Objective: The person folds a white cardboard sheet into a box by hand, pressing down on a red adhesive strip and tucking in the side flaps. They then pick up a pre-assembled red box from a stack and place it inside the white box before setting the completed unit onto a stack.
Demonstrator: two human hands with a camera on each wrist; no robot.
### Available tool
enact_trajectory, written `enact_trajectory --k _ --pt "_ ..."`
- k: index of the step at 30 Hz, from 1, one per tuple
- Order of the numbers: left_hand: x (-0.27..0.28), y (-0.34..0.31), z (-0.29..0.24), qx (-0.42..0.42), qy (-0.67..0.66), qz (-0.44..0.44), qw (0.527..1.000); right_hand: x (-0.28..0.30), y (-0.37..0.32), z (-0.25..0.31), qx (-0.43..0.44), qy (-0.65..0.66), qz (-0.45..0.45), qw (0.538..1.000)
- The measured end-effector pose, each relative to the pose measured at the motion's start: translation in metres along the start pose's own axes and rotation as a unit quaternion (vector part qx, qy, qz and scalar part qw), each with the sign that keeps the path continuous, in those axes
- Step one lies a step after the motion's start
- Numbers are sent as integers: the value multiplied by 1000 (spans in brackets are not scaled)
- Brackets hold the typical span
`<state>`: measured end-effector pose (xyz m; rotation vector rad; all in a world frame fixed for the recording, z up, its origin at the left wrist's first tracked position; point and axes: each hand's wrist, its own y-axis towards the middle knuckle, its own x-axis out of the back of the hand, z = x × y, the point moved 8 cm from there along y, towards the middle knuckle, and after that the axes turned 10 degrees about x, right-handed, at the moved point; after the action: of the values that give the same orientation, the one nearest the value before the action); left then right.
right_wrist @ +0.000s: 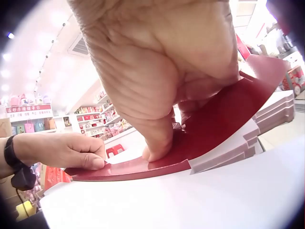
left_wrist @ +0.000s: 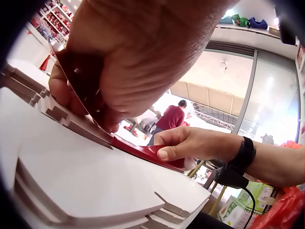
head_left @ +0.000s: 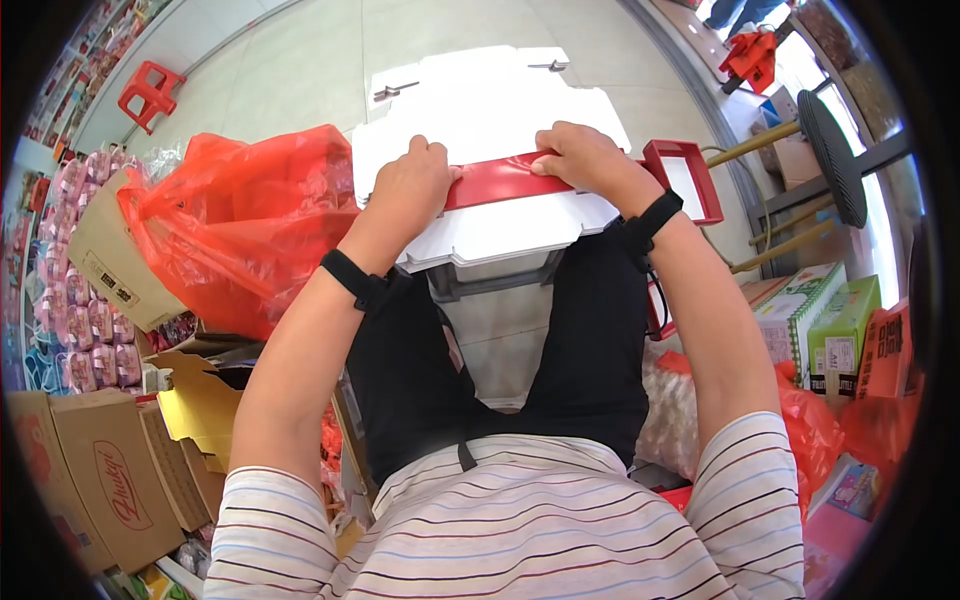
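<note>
Both hands are on a glossy red cardboard piece [head_left: 500,180], lying across a stack of white die-cut cardboard sheets [head_left: 475,95] in front of me. My left hand [head_left: 412,185] grips its left end, fingers curled at the far edge. At the other end my right hand [head_left: 582,158] pinches it, thumb on the near side and fingers bent behind. In the right wrist view the red cardboard [right_wrist: 209,119] bends upward at one end, with a folded edge along its near side. The palms partly hide both ends in the wrist views.
A red-rimmed box part [head_left: 712,190] with a white inside stands right of the stack. A bulging red plastic bag [head_left: 270,200] is at the left, near brown cartons [head_left: 110,470]. Several boxes [head_left: 840,330] and a round-based stand [head_left: 832,160] are at the right; a red stool [head_left: 150,95] is farther off.
</note>
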<state>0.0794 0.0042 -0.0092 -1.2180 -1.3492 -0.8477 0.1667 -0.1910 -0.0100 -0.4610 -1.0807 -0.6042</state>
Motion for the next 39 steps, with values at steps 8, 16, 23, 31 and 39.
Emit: enact_trajectory --k 8,16,23,31,39 --pt "11 -41 -28 -254 -36 -142 956 3 -1 3 32 -1 -24 999" --pt "4 -40 -34 -314 31 -143 938 19 -13 18 106 -78 -128 983" --pt "14 -29 -30 -323 -24 -146 935 13 -37 42 174 -124 -148 966" --pt "15 21 -18 -211 -41 -43 976 16 0 23 55 -123 -79 988" --pt "12 29 -19 -158 -18 -93 983 18 4 17 117 -158 -203 959"
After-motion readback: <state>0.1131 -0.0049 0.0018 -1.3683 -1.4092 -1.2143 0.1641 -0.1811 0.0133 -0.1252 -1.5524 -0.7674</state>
